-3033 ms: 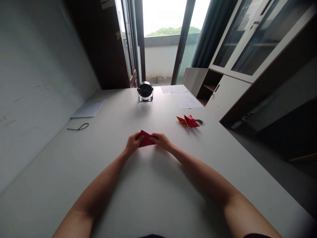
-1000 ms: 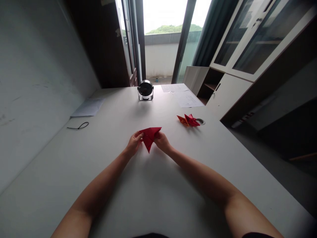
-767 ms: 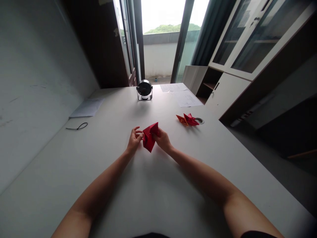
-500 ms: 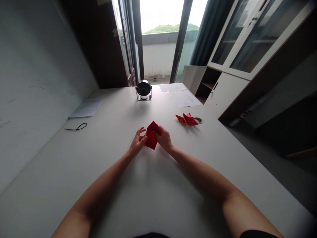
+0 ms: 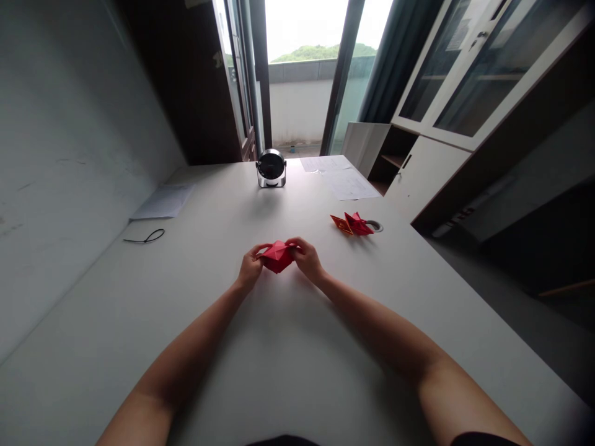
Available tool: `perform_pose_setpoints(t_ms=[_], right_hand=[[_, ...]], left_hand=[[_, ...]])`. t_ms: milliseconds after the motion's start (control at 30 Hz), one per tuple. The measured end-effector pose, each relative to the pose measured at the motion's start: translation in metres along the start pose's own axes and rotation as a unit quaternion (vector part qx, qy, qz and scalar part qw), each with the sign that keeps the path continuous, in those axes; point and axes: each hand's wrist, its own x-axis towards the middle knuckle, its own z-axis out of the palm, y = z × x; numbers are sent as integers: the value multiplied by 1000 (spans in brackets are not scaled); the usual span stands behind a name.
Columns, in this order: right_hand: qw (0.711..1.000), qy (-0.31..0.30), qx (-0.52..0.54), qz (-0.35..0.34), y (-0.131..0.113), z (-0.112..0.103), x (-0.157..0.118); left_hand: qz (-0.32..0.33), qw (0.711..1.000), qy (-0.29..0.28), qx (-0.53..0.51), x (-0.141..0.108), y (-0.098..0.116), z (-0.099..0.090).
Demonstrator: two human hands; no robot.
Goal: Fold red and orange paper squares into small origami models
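Note:
A piece of folded red paper (image 5: 277, 257) is held up between my hands, just over the white table (image 5: 297, 347). Its creased upper face looks lighter than the darker side toward me. My left hand (image 5: 251, 262) pinches the paper's left corner between thumb and fingers. On the opposite side, my right hand (image 5: 306, 257) grips the right corner, fingers on top. To the right and farther back lie several folded paper pieces: an orange one (image 5: 341, 224) and red ones (image 5: 357, 224) touching it.
A roundish grey-white ring (image 5: 375, 226) lies by the folded pieces. Farther back stands a black and silver round device (image 5: 271, 168). Paper sheets (image 5: 348, 183) lie at the far right, more sheets (image 5: 162, 201) at the left, near a black cord (image 5: 147, 238). A cabinet (image 5: 432, 167) stands beyond the right edge.
The red paper has turned from upright to flatter and wider, its lighter creased face now showing. My left hand has closed on its left corner; my right hand has shifted its grip.

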Motion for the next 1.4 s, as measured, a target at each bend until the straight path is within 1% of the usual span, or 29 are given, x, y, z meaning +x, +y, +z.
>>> perform_pose_setpoints(t_ms=[100, 200, 300, 400, 500, 567, 667, 733, 800, 933, 1000, 1200, 1300, 1400], right_hand=[[999, -13, 49, 13, 2, 0, 2], [996, -26, 85, 17, 6, 0, 4], [994, -39, 98, 22, 9, 0, 5], [993, -38, 103, 33, 11, -1, 6], [992, -24, 114, 42, 15, -3, 8], [992, -14, 120, 45, 19, -4, 10], [991, 5, 124, 48, 25, -5, 12], [991, 14, 124, 53, 26, -6, 13], [990, 11, 131, 57, 25, -6, 14], [991, -11, 126, 52, 19, -7, 12], [992, -29, 116, 44, 15, -6, 11], [993, -80, 79, 37, 11, -5, 6], [994, -81, 61, 32, 10, -5, 7], [996, -68, 46, 29, 11, -6, 7]], left_hand=[[10, 999, 17, -34, 2, -2, -1], [4, 998, 26, -50, 5, -4, -3], [-1, 998, 39, -53, 7, -5, -6], [-3, 998, 40, -54, 7, -5, -7], [-28, 997, 22, -71, 7, -3, -7], [-56, 992, 0, -109, 7, 0, -8], [-104, 978, -63, -168, 6, 7, -12], [-120, 972, -93, -182, 6, 9, -15], [-118, 972, -84, -183, 8, 8, -18], [-100, 978, -18, -183, 13, 1, -21], [-96, 980, -4, -177, 15, -2, -21], [-74, 986, -21, -148, 12, -1, -16], [-54, 990, -35, -126, 9, 1, -14], [-39, 994, -31, -99, 8, 0, -13]])
